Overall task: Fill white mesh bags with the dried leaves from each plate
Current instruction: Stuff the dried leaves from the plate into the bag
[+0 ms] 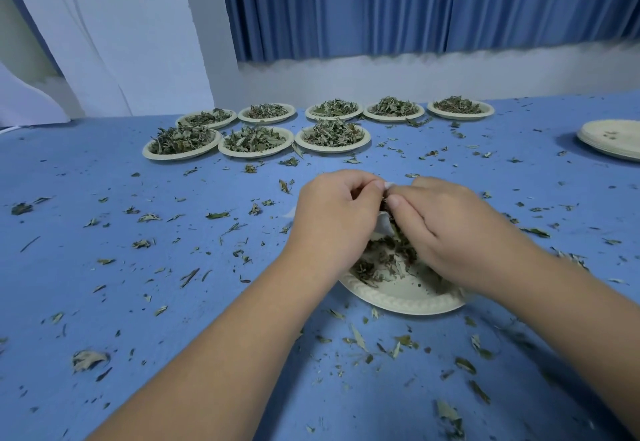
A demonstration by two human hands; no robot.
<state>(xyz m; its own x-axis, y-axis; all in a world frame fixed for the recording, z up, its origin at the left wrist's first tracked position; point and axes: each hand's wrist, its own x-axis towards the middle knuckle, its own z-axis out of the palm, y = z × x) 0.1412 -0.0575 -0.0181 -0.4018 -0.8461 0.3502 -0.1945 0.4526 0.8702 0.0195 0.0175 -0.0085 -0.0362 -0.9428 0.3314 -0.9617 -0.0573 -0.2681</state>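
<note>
A cream paper plate (401,296) lies on the blue table in front of me, with a thin layer of dried leaves (379,264) left on it. Above it my left hand (334,212) grips the rim of a white mesh bag (383,229), which shows only as small white patches between my hands. My right hand (450,229) is curled at the bag's mouth, fingertips pinching leaves or the bag's edge; I cannot tell which. Most of the bag is hidden behind both hands.
Several cream plates heaped with dried leaves (254,140) stand in two rows at the back of the table. A stack of bare plates (613,139) sits at the far right edge. Loose leaf bits (360,336) litter the blue tabletop (104,302). Blue curtains hang behind.
</note>
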